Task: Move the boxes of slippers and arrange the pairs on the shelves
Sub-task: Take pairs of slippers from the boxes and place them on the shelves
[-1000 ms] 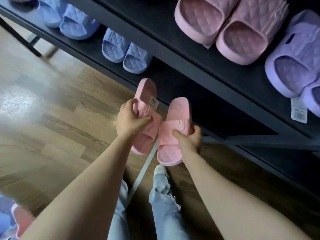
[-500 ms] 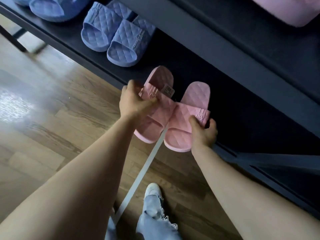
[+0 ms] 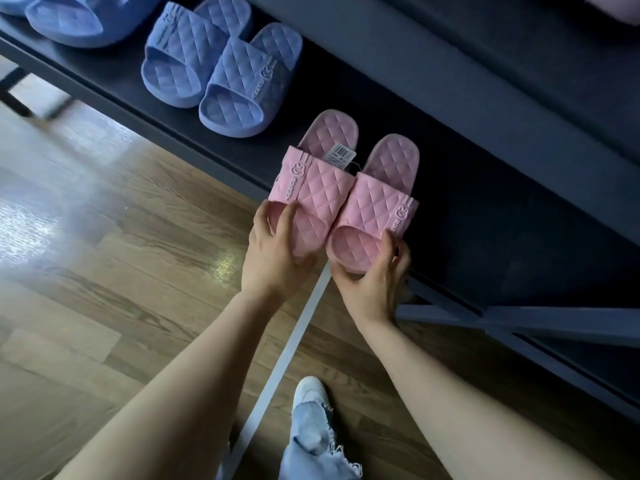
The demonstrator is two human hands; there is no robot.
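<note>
Floor (image 3: 104,271): wooden boards, left and near.
Shelf (image 3: 485,220): dark, low, far right.
Blue slippers (image 3: 221,71): paired on the shelf, far left.
Pink slippers (image 3: 346,202): touching side by side, heels over the shelf, toes past its front edge.
Left hand (image 3: 273,258): fingers curled round the left pink toe.
Right hand (image 3: 374,289): fingers curled round the right pink toe.
Tag (image 3: 343,155): behind the left pink strap.

Glossy wood-plank floor (image 3: 104,306); bright glare patch (image 3: 26,220) at left; pale strip (image 3: 294,341) crossing boards.

Pink quilted slippers (image 3: 341,199), blue quilted slippers (image 3: 221,69), dark shelf (image 3: 485,202), brown wood-grain floor (image 3: 104,271), white shoe (image 3: 310,389)
</note>
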